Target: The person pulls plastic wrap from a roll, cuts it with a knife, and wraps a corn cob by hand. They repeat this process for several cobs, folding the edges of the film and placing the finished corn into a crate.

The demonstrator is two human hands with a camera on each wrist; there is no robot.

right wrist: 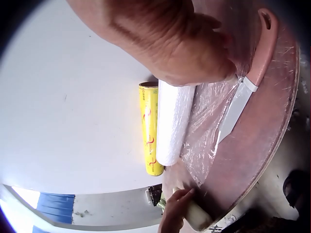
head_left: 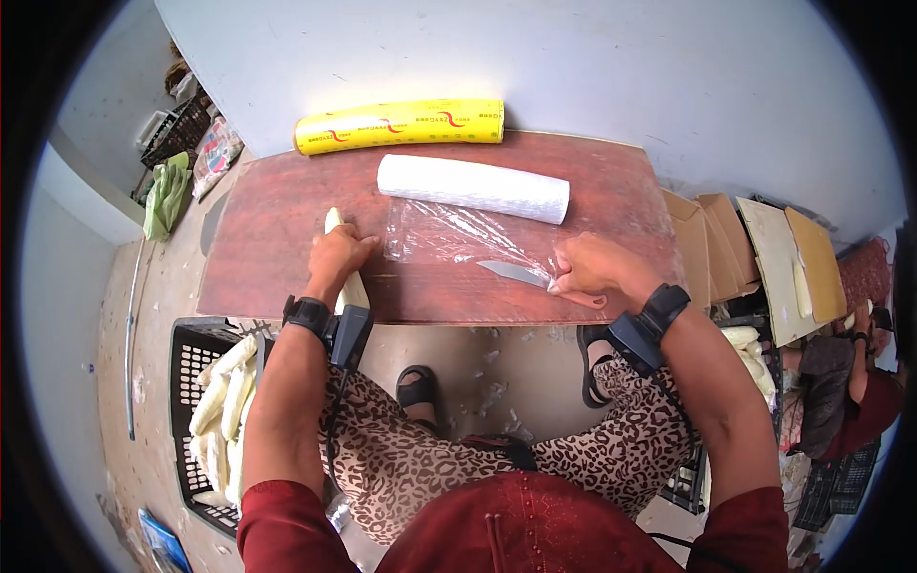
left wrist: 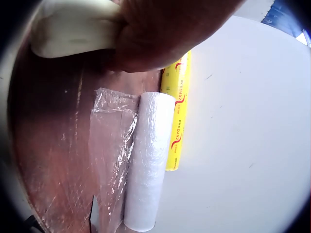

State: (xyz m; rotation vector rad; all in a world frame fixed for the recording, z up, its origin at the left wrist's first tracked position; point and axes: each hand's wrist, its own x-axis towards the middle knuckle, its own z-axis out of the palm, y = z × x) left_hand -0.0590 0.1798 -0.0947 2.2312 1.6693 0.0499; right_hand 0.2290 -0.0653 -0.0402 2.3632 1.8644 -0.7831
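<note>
At the table's left, the left hand (head_left: 336, 258) grips a long pale vegetable (head_left: 351, 289), its tip poking out beyond the fingers; the left wrist view shows its blunt end (left wrist: 75, 29). The right hand (head_left: 594, 265) pinches the corner of a clear film sheet (head_left: 439, 232) beside the knife. The knife (right wrist: 235, 110) lies on the table with its blade toward the left hand and its pinkish handle (right wrist: 264, 53) beside the right hand. The film stretches from a white roll (head_left: 473, 187) lying just behind it.
A yellow printed roll (head_left: 401, 126) lies at the back of the red-brown table (head_left: 277, 220). A black crate (head_left: 179, 401) of pale vegetables stands at the lower left. Cardboard boxes (head_left: 712, 239) are at the right, with another person (head_left: 860, 401) beyond.
</note>
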